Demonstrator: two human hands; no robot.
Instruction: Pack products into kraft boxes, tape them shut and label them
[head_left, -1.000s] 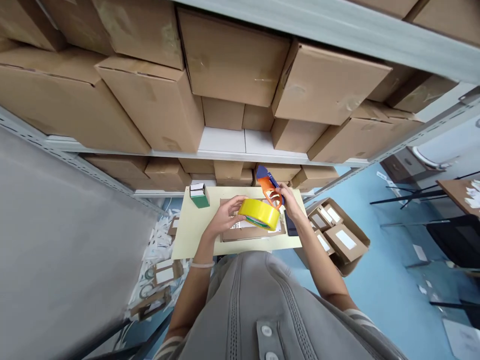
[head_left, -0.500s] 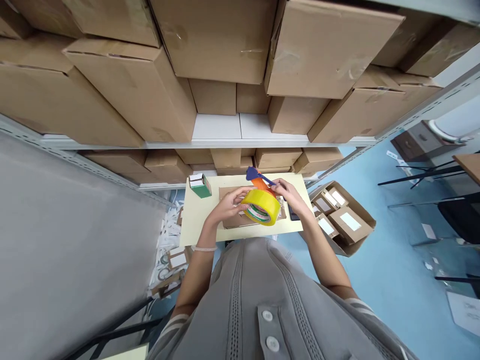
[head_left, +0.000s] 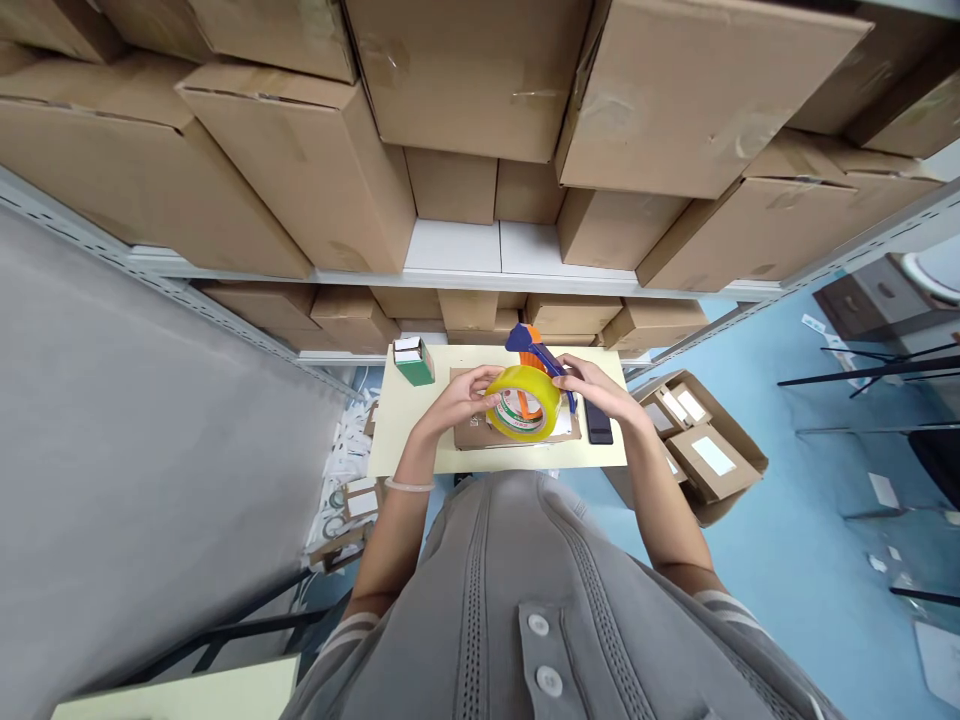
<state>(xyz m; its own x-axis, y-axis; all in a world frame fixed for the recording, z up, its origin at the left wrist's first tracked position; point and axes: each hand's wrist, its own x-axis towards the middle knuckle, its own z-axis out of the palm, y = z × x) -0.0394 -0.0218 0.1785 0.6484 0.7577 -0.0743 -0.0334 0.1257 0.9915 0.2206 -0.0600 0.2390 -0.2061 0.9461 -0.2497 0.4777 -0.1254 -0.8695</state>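
Note:
My left hand grips the left side of a yellow roll of tape, its open core facing me. My right hand holds an orange and blue tape dispenser against the roll's far right side. Both hover just above a flat brown cardboard parcel on a small pale yellow table. A black phone lies on the table under my right wrist.
A green and white small box stands at the table's back left. An open carton of labelled parcels sits on the blue floor to the right. Metal shelves packed with cardboard boxes rise behind the table. Paper scraps litter the floor at left.
The roll has turned so its core now faces me, and the dispenser has come in against it. Both hands have drawn closer together over the parcel.

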